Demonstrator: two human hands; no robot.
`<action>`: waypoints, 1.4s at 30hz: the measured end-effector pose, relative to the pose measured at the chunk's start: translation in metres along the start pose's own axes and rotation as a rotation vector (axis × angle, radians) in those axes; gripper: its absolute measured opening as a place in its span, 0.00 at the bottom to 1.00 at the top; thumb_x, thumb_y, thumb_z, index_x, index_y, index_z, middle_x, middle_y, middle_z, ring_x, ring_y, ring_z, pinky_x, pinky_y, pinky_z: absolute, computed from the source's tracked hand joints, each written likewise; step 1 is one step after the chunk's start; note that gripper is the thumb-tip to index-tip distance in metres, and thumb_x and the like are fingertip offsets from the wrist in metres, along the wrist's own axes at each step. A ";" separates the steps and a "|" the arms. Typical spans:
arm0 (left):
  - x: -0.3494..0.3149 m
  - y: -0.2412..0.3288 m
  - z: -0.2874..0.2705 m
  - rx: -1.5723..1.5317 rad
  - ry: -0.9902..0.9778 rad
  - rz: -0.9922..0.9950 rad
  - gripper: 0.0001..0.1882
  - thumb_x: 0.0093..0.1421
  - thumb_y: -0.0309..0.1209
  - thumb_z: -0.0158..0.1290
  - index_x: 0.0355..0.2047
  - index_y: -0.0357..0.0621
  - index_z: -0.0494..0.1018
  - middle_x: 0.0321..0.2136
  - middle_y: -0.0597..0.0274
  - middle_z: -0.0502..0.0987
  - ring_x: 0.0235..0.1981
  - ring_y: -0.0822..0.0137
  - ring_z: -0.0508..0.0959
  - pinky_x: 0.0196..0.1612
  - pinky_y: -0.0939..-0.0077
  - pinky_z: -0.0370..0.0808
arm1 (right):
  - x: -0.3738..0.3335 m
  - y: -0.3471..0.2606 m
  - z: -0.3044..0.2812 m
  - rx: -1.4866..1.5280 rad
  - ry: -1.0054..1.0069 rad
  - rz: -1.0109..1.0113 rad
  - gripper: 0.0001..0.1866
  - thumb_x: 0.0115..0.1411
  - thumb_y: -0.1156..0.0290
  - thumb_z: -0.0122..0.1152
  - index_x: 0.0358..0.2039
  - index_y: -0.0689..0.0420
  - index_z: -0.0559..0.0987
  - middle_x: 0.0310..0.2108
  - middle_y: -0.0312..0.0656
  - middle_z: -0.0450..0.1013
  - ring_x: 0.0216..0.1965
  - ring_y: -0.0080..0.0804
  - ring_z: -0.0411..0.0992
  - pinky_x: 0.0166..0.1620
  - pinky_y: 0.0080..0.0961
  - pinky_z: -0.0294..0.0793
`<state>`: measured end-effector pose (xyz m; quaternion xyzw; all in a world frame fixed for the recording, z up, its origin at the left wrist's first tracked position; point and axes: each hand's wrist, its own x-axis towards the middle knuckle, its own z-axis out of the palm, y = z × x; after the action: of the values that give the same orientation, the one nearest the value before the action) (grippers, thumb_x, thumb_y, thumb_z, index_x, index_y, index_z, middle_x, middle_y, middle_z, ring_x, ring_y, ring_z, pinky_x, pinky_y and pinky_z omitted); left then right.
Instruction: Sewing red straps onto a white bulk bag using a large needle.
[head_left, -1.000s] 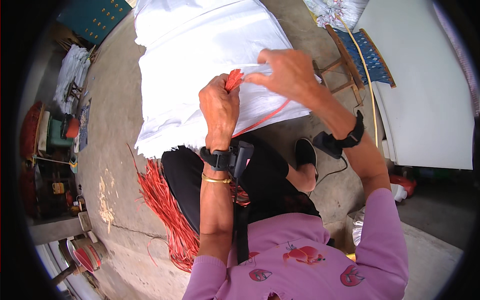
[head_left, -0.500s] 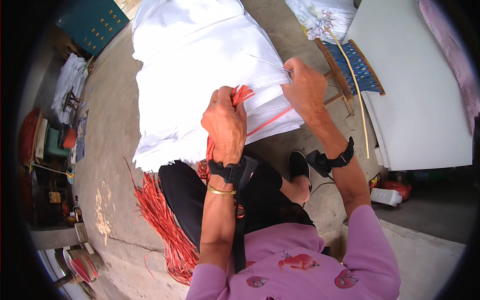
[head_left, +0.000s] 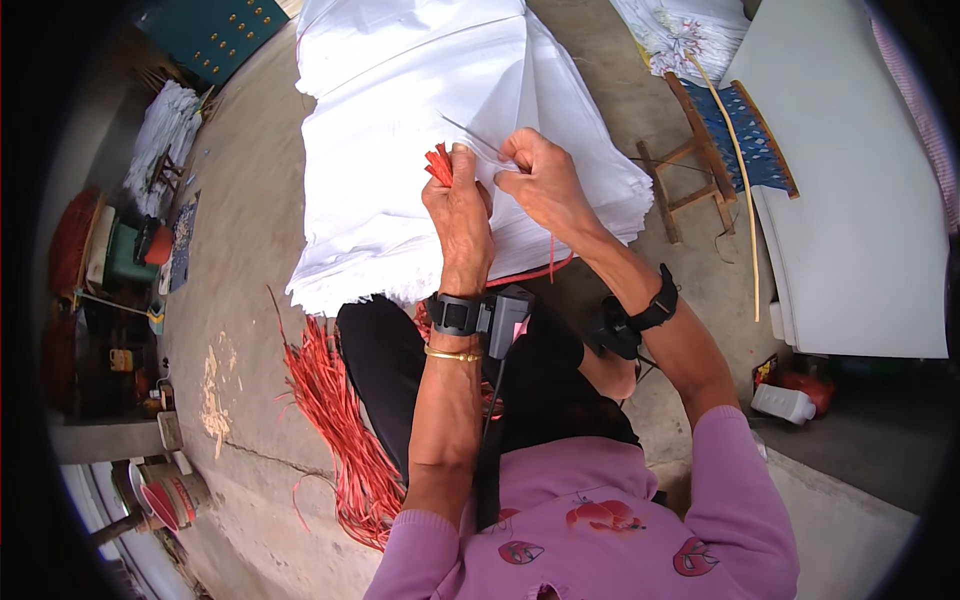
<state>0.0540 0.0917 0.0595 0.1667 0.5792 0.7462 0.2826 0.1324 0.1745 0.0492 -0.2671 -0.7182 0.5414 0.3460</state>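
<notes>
A thick stack of white, cloth-like sheets with frayed edges (head_left: 370,200) lies in front of my knees. Above it my left hand (head_left: 462,215) is closed round a bunch of red strips (head_left: 438,165), whose cut ends stick out beside the thumb. My right hand (head_left: 543,182), close by on the right, pinches a long thin metal needle (head_left: 468,130) that points to the upper left over the sheets. The top sheet is lifted and creased near my right fingers; whether they also grip it I cannot tell. One red strand (head_left: 551,258) hangs below my right hand.
A large heap of red strips (head_left: 335,430) lies on the floor by my left leg. To the right stand a wooden folding stool with a blue seat (head_left: 745,135), a long thin cane (head_left: 738,160) and large pale boards (head_left: 850,200). A white bottle (head_left: 783,403) lies at lower right.
My right hand has moved left with the needle, close to my left hand. The top sheet's corner has been lifted and folded. My left hand still holds the red strips, slightly higher.
</notes>
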 end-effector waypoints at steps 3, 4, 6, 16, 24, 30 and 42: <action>-0.002 -0.007 -0.006 0.006 0.007 0.109 0.16 0.58 0.34 0.53 0.17 0.43 0.64 0.15 0.75 0.61 0.18 0.81 0.56 0.20 0.81 0.55 | 0.004 0.003 0.011 -0.021 -0.027 -0.025 0.12 0.45 0.76 0.57 0.33 0.64 0.73 0.20 0.41 0.70 0.21 0.28 0.66 0.26 0.26 0.66; -0.004 -0.011 -0.008 0.107 -0.009 0.249 0.15 0.57 0.32 0.54 0.17 0.44 0.64 0.15 0.76 0.61 0.18 0.81 0.57 0.20 0.82 0.55 | 0.003 0.004 0.013 -0.016 -0.022 -0.071 0.13 0.45 0.76 0.58 0.33 0.64 0.73 0.19 0.40 0.69 0.20 0.28 0.64 0.26 0.26 0.66; -0.004 -0.015 -0.012 0.175 0.028 0.272 0.14 0.55 0.28 0.55 0.17 0.43 0.64 0.15 0.76 0.61 0.17 0.81 0.57 0.20 0.82 0.56 | -0.003 0.005 0.007 -0.011 -0.127 -0.021 0.12 0.47 0.73 0.58 0.32 0.64 0.74 0.18 0.40 0.69 0.20 0.28 0.65 0.26 0.27 0.65; -0.001 -0.023 -0.012 0.206 0.215 0.510 0.06 0.54 0.22 0.53 0.23 0.38 0.66 0.16 0.72 0.66 0.19 0.78 0.63 0.24 0.81 0.65 | -0.002 -0.015 -0.051 -0.765 0.032 -0.390 0.19 0.55 0.59 0.56 0.16 0.60 0.73 0.16 0.46 0.68 0.19 0.46 0.67 0.25 0.37 0.65; -0.023 -0.013 -0.001 0.679 -0.017 0.847 0.09 0.48 0.16 0.52 0.30 0.39 0.69 0.25 0.51 0.75 0.26 0.54 0.76 0.30 0.68 0.73 | -0.005 -0.016 -0.036 -0.316 -0.115 0.008 0.30 0.57 0.47 0.53 0.14 0.65 0.74 0.10 0.49 0.65 0.17 0.40 0.68 0.25 0.32 0.66; -0.020 0.001 -0.024 1.021 0.042 0.838 0.16 0.45 0.18 0.54 0.35 0.47 0.70 0.27 0.57 0.73 0.27 0.51 0.75 0.28 0.62 0.72 | 0.012 -0.017 -0.037 -0.122 -0.039 0.049 0.27 0.53 0.51 0.56 0.17 0.68 0.75 0.12 0.42 0.69 0.17 0.24 0.65 0.25 0.27 0.65; -0.023 0.002 -0.017 0.910 0.320 0.979 0.12 0.42 0.16 0.56 0.28 0.44 0.73 0.25 0.58 0.74 0.25 0.56 0.75 0.27 0.68 0.71 | 0.017 0.016 -0.025 -0.356 -0.179 -0.364 0.30 0.56 0.49 0.55 0.10 0.63 0.70 0.07 0.45 0.60 0.11 0.40 0.56 0.20 0.33 0.61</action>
<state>0.0619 0.0646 0.0583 0.3993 0.7274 0.4860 -0.2743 0.1412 0.2068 0.0413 -0.1411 -0.8661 0.3569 0.3203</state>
